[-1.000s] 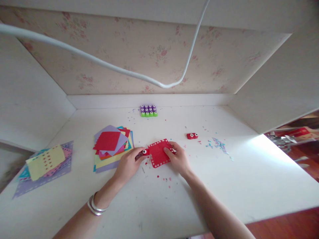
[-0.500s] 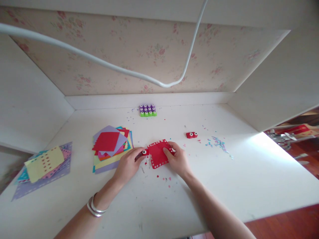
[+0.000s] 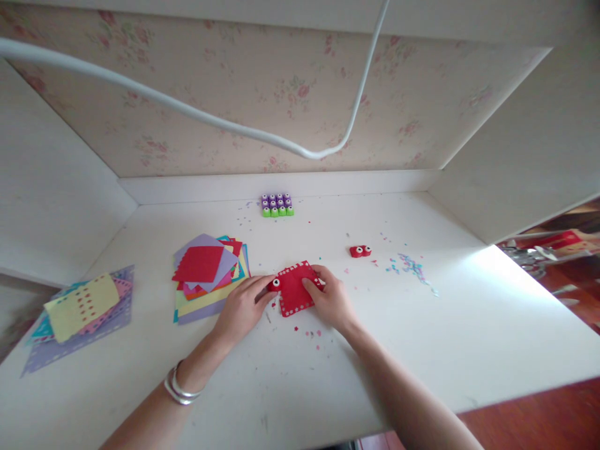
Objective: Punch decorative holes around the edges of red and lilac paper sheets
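Head view: I have both of the person's bare hands near the centre of the frame. The left hand (image 3: 241, 309) grips a small red punch (image 3: 275, 285) between thumb and fingers, right at the left edge of a red card (image 3: 294, 292); I can't tell whether the edge sits inside its slot. The right hand (image 3: 334, 300) pinches the card's right side, thumb on top. The card is at mid-frame, with small cut-outs along its borders.

Right of centre I see two red punches (image 3: 360, 251) side by side, with a scatter of paper bits (image 3: 412, 267) beyond them. A block of purple and green punches (image 3: 277, 204) stands at upper centre. Left of centre lies a stack of coloured paper (image 3: 201, 265); at far left, punched sheets (image 3: 83, 307) overlap.
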Available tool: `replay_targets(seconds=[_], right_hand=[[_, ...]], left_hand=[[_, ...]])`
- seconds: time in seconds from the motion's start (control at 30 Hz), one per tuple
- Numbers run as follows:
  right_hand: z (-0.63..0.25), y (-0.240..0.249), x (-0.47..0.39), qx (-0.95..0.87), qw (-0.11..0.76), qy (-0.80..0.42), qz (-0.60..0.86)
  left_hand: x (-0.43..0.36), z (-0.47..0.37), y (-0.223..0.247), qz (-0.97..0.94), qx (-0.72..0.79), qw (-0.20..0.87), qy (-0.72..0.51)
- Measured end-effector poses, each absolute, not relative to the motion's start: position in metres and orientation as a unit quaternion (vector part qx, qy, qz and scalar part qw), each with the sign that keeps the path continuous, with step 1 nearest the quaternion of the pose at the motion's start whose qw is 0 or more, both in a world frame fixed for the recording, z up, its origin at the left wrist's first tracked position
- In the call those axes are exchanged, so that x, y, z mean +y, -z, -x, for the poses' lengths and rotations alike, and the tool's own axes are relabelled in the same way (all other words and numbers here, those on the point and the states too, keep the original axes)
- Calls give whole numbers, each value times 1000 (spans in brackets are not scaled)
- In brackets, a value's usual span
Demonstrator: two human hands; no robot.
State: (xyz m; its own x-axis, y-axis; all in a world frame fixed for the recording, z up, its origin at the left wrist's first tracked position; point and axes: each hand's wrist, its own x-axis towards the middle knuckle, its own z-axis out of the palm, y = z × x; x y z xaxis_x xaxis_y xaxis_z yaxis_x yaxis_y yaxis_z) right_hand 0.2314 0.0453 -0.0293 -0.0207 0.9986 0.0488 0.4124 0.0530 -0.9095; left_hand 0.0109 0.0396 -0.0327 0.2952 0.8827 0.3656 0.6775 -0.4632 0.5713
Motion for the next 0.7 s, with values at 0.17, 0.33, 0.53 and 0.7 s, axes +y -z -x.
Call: replay_targets(seconds=[0.17,0.33,0.53,0.7], right_hand=[[-233,23,42,-671,356,-283,586],[-235,19,40,-778,290,-156,534],[-234,19,40,-821,225,-132,509],[-235,18,40,-823,223,-134,506]], left_hand=[[40,-11,32,-788,498,161,-324],[39,-10,30,-796,491,168,-312],[38,-9,32,-800,481,168,-317],[39,-10,31,-797,481,169,-324]])
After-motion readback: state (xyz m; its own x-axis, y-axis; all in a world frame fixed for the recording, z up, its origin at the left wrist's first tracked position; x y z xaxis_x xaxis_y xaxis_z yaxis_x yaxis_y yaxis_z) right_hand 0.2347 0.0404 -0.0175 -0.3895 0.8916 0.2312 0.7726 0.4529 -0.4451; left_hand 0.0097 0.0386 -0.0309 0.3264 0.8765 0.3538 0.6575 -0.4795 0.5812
